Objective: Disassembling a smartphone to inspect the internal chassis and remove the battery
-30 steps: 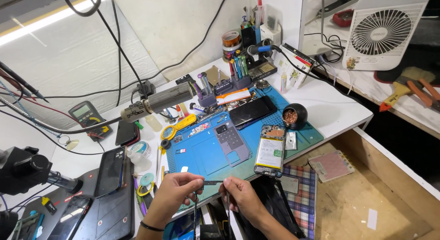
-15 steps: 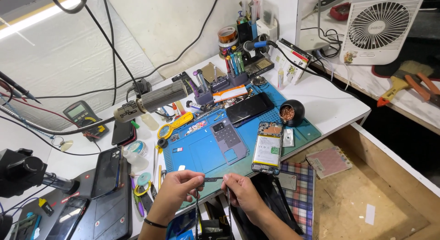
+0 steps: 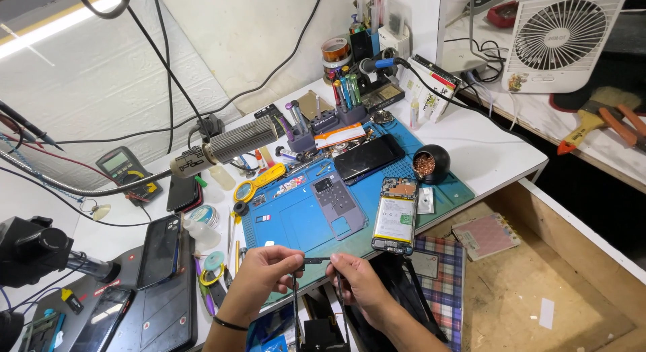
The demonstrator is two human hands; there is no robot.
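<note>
Left hand (image 3: 259,278) and right hand (image 3: 356,281) both pinch a thin black strip (image 3: 315,261), at 6 o'clock of the blue mat (image 3: 296,224); it needs a careful, gentle grip.

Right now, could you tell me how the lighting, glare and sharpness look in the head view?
Head view: bright, even light; a light strip glares at top left; straight edges bow from wide-angle distortion; the blue mat is sharp, and the left hand and right hand are only slightly soft, pinching a thin dark strip.
</note>
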